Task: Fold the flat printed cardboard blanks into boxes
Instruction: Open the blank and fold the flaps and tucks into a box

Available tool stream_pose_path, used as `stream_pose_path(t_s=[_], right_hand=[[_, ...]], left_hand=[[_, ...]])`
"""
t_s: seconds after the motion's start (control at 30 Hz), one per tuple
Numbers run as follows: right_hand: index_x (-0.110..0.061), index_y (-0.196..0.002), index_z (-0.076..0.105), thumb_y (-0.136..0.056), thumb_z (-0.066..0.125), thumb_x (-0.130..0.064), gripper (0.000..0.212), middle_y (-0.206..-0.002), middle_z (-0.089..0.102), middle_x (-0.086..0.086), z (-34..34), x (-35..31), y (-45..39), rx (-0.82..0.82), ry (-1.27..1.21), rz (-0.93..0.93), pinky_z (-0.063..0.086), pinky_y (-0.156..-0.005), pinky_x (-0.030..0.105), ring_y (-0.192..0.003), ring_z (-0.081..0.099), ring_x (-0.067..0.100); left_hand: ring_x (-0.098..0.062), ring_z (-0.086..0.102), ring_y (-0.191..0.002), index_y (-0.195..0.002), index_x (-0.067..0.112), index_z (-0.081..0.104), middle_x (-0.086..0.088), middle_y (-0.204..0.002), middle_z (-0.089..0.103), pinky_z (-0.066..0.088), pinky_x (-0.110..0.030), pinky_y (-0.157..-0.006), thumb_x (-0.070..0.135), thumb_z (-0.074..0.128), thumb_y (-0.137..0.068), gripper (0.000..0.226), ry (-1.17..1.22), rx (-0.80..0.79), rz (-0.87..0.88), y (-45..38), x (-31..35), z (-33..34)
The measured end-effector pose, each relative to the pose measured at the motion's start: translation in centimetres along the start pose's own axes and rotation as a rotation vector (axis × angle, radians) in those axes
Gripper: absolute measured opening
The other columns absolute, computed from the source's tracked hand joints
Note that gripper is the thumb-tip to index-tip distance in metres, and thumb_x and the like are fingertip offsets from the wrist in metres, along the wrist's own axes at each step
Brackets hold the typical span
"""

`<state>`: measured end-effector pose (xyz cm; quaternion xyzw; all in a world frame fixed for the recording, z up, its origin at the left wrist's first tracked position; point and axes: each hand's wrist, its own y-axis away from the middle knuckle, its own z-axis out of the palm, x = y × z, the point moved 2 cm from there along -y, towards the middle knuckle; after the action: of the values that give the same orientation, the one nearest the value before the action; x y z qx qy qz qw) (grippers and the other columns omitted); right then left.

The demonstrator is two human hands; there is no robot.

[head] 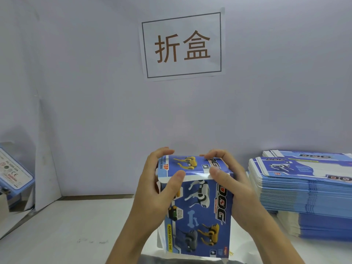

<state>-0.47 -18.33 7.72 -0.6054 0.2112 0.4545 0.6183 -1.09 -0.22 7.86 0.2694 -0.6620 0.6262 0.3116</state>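
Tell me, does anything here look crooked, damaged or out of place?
Nothing looks damaged. The white paper sign with brown characters hangs slightly tilted on the wall. The stack of flat blue printed cardboard blanks is a bit fanned. Both hands, left hand and right hand, hold the blue printed cardboard box.
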Motion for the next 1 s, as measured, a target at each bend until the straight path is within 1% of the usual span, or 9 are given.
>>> stream_pose_path(t_s=[0.17,0.27,0.43,0.5,0.6,0.67,0.83,0.9,1.0], right_hand=[[-0.027,-0.101,0.063,-0.082,0.067,-0.026,0.019,-0.11,0.074,0.006,-0.1,0.2,0.0,0.08,0.032,-0.092,0.062,-0.06,0.038,-0.085,0.075,0.035],[-0.027,-0.098,0.063,-0.083,0.066,-0.029,0.015,-0.105,0.074,0.007,0.4,0.3,0.1,0.12,0.082,-0.137,0.06,-0.057,0.034,-0.081,0.076,0.032],[-0.031,-0.1,0.06,-0.08,0.065,-0.051,0.029,-0.102,0.074,0.01,1.0,0.2,0.2,0.073,0.099,-0.128,0.061,-0.061,0.036,-0.082,0.076,0.03],[-0.03,-0.1,0.06,-0.078,0.065,-0.058,0.036,-0.1,0.074,0.007,1.3,0.0,0.2,0.063,0.104,-0.12,0.06,-0.06,0.033,-0.08,0.076,0.028],[-0.03,-0.098,0.062,-0.072,0.067,-0.076,0.053,-0.104,0.071,0.011,1.6,-0.2,0.0,0.107,0.146,-0.142,0.062,-0.068,0.043,-0.085,0.075,0.032],[-0.031,-0.094,0.064,-0.077,0.065,-0.067,0.041,-0.103,0.072,0.01,1.8,-0.3,0.0,0.156,0.159,-0.179,0.062,-0.071,0.048,-0.087,0.074,0.035],[-0.02,-0.091,0.066,-0.087,0.061,-0.033,0.015,-0.116,0.07,-0.004,1.6,0.0,0.0,0.19,0.005,-0.16,0.06,-0.06,0.033,-0.089,0.074,0.031],[-0.018,-0.089,0.068,-0.085,0.062,-0.029,0.013,-0.122,0.067,-0.005,1.5,0.1,0.0,0.187,-0.027,-0.156,0.059,-0.061,0.033,-0.093,0.074,0.032],[-0.019,-0.089,0.07,-0.084,0.068,-0.029,0.012,-0.115,0.069,-0.005,1.6,0.1,-0.1,0.15,-0.057,-0.146,0.059,-0.061,0.03,-0.091,0.074,0.028]], left_hand=[[-0.029,0.072,-0.099,-0.125,0.025,0.053,0.001,-0.11,0.071,0.062,-0.044,-0.07,0.043,0.069,-0.082,0.05,-0.139,0.045,0.069,-0.2,0.1,-0.4],[-0.025,0.069,-0.108,-0.117,0.018,0.057,0.009,-0.116,0.065,0.063,-0.042,-0.067,0.049,0.07,-0.081,0.048,-0.177,0.088,0.13,-0.3,0.3,-0.3],[-0.025,0.07,-0.107,-0.098,0.028,0.059,0.014,-0.112,0.063,0.061,-0.055,-0.069,0.055,0.064,-0.074,0.037,-0.051,0.087,0.061,-0.4,0.6,-0.4],[-0.027,0.073,-0.098,-0.092,0.033,0.058,0.008,-0.106,0.067,0.061,-0.055,-0.062,0.059,0.062,-0.073,0.033,-0.019,0.104,0.045,-0.5,0.9,-0.1],[-0.032,0.073,-0.085,-0.09,0.033,0.056,-0.013,-0.102,0.062,0.055,-0.06,-0.056,0.055,0.064,-0.08,0.025,-0.036,0.155,0.051,-0.5,1.5,0.4],[-0.037,0.07,-0.081,-0.093,0.029,0.057,-0.017,-0.1,0.058,0.054,-0.059,-0.055,0.054,0.067,-0.082,0.029,-0.058,0.16,0.073,-0.5,1.6,0.6],[-0.029,0.071,-0.097,-0.1,0.024,0.065,-0.015,-0.109,0.061,0.06,-0.042,-0.061,0.047,0.069,-0.081,0.031,-0.024,0.083,0.065,-0.6,1.5,0.4],[-0.032,0.071,-0.099,-0.1,0.023,0.067,-0.013,-0.111,0.064,0.06,-0.045,-0.061,0.045,0.073,-0.082,0.029,0.021,0.034,0.047,-0.6,1.3,0.0],[-0.028,0.066,-0.112,-0.093,0.023,0.074,-0.001,-0.117,0.063,0.059,-0.032,-0.071,0.056,0.079,-0.073,0.039,0.128,0.017,0.021,-0.7,1.0,-0.8]])
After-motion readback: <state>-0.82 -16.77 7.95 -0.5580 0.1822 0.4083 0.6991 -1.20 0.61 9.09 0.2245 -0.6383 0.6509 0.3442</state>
